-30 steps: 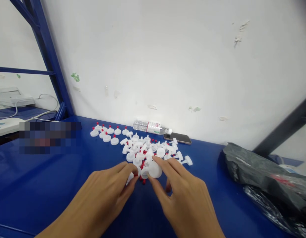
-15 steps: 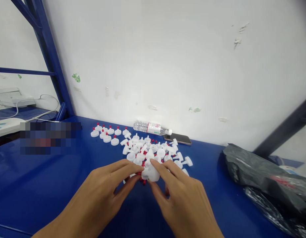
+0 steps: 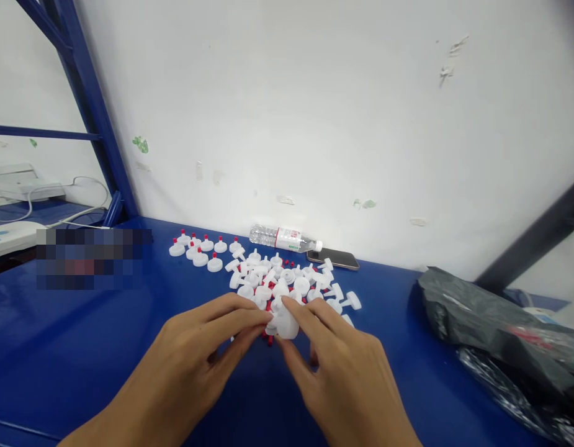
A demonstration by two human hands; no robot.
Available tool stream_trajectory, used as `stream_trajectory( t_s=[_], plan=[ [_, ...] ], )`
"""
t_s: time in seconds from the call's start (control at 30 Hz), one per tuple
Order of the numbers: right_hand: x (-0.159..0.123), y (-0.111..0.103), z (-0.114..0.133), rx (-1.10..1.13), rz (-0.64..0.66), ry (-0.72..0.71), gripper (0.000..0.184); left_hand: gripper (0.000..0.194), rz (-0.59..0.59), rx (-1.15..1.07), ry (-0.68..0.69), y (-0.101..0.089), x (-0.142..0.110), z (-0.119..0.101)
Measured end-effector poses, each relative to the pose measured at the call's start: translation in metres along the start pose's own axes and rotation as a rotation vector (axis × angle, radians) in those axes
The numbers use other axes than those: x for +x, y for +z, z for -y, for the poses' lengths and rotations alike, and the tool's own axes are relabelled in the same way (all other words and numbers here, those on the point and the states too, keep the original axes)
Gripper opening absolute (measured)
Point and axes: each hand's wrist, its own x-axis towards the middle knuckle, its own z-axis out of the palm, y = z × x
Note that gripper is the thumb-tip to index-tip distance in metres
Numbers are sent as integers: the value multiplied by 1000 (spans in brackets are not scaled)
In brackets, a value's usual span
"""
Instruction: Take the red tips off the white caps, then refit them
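Note:
A white plastic nozzle cap [image 3: 287, 324] is pinched between the thumb and fingers of my right hand [image 3: 340, 354], its wide round part towards that hand. My left hand [image 3: 207, 347] has its thumb and forefinger pressed together at the cap's narrow spout side. Whatever lies between those left fingertips is hidden. Just beyond both hands is a loose pile of white nozzle caps [image 3: 301, 285], with small red tip caps [image 3: 270, 340] scattered among them. At the back left, several white caps with red tips [image 3: 215, 263] stand upright in a group.
A clear water bottle [image 3: 287, 239] lies by the wall, with a dark phone [image 3: 336, 259] beside its neck. Grey plastic bags [image 3: 491, 329] are heaped on the right of the blue table [image 3: 175, 273]. A blue metal frame post [image 3: 94, 112] rises at the left.
My left thumb and forefinger have closed together at the cap's spout; a bit of red seen between them earlier is now covered. My right hand keeps its hold.

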Motion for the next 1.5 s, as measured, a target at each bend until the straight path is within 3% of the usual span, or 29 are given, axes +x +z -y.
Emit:
stream_trajectory(
  t_s=[0.13,0.37,0.53,0.67,0.8,0.9,1.03,1.2,1.27,1.37,1.43,1.5],
  plan=[
    [-3,2,-2,72,8,-7,35,23,-8,-106,-51,5,-1,-2],
    [-2,-2,0,205,61,11,35,18,80,-373,-353,-3,12,-11],
    [-1,-2,5,240,66,17,37,18,91,-527,-441,-4,14,-14],
    [1,-3,7,264,51,29,48,18,59,-333,-413,-10,11,-3],
    [3,-6,8,188,34,31,43,26,31,121,-368,-25,8,34],
    [4,-6,8,154,15,15,39,35,147,360,-473,-30,6,68],
    [3,-4,7,159,9,4,38,43,297,393,-554,-25,3,95],
    [2,-3,5,161,16,5,39,55,248,402,-541,-27,-1,93],
    [2,-4,5,156,14,2,39,46,239,490,-567,-32,-1,85],
    [3,-4,5,152,14,-3,39,39,346,516,-614,-37,-3,74],
    [4,-4,6,153,12,-5,38,40,412,446,-558,-34,-8,72],
    [4,-4,6,154,8,-9,38,36,405,427,-477,-29,-15,75]
  ],
)
